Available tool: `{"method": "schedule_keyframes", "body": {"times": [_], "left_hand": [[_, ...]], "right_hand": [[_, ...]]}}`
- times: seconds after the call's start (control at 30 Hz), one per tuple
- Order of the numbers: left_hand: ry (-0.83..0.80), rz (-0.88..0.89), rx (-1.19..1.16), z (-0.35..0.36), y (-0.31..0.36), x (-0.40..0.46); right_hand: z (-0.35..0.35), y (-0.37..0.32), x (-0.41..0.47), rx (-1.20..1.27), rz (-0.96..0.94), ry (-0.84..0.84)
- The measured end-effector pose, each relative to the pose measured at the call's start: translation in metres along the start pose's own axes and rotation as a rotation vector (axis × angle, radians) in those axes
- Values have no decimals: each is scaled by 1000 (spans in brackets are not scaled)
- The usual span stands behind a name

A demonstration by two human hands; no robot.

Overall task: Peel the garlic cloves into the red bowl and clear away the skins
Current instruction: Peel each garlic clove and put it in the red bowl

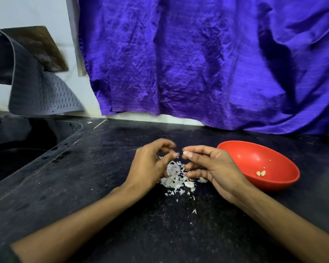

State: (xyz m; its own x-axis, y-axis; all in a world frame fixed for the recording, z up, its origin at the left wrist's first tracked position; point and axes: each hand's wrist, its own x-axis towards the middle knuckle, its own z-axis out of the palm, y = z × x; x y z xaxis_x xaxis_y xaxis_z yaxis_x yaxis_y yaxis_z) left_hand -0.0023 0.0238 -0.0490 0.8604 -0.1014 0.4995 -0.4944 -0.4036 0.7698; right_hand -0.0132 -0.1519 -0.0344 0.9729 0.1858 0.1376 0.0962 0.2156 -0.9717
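A garlic clove (185, 153) is pinched at the right hand (215, 168) fingertips; the left hand (150, 166) is curled, empty. Beneath the fingers a skin pile (174, 175) remains uncleared — few peeled cloves (261, 173) lie in the red bowl (285, 185).

- Open black counter (106, 168) left of the pile of skins (174, 175), out to the sink (27, 141) edge.
- Bare counter in front, between the two forearms.
- Blocked to the right by the red bowl (258, 164), just beside the right hand (211, 168).
- Closed off behind by the purple cloth (198, 63); possibly touching the counter at far right, hard to tell.
- Overhung at far left by the grey mat (36, 88).
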Motion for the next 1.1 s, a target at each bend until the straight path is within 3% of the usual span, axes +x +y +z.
{"method": "schedule_keyframes", "body": {"times": [0.47, 1.1], "left_hand": [[-64, -105, -402, 3, 7, 0], [-84, -43, -429, 0, 13, -1]], "right_hand": [[1, -1, -1, -14, -10, 4], [3, -3, -3, 1, 33, -40]]}}
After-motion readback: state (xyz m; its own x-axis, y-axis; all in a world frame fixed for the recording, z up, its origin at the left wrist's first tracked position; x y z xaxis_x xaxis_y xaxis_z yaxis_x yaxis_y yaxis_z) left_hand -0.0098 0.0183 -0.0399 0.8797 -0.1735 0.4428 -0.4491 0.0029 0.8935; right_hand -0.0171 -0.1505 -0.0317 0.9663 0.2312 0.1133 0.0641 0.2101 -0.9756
